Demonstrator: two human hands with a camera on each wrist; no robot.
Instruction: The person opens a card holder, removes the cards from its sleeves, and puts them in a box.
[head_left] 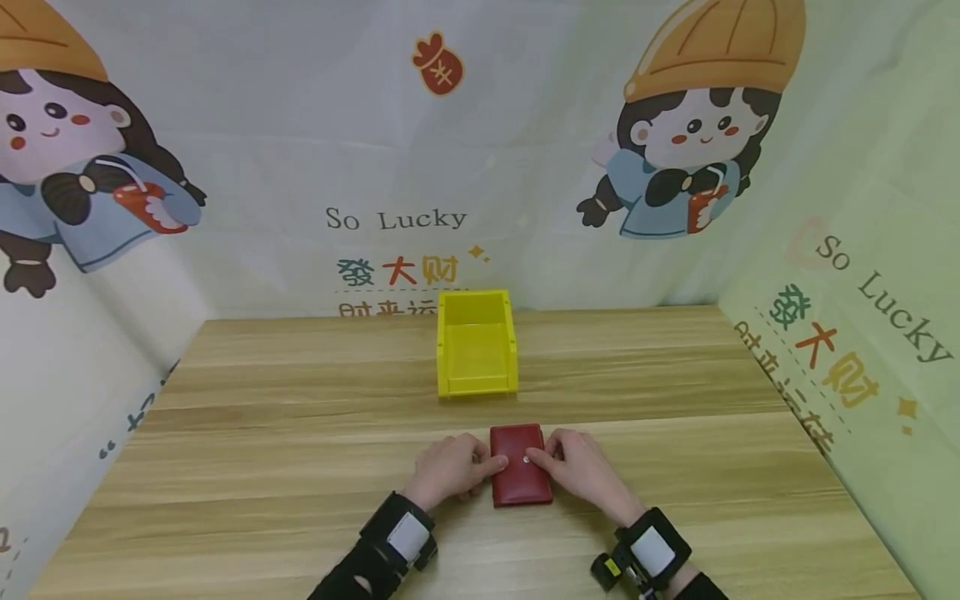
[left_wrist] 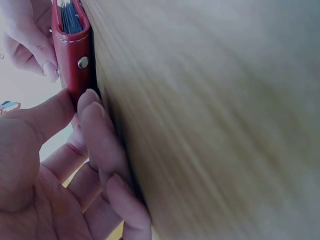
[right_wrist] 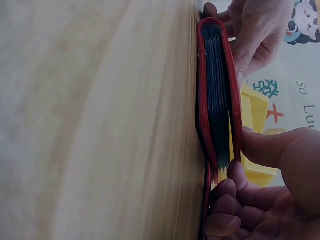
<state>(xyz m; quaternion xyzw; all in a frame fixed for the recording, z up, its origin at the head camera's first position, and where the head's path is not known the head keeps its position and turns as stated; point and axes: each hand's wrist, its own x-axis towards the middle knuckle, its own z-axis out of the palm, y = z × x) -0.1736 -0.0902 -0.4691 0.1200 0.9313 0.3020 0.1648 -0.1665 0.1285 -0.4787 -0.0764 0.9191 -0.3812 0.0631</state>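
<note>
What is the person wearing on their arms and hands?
Both hands, the left hand and the right hand, are bare: no gloves or rings show. Each wrist has a black strap with a pale grey rectangular patch on top, the left wrist band and the right wrist band. The right one has a small black part with a yellow mark beside it. Dark sleeves cover the forearms.

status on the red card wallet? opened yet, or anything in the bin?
Nothing done yet: the red card wallet lies flat on the table, closed. In hand: left hand and right hand pinch its side edges. Left: the yellow bin looks empty.
</note>
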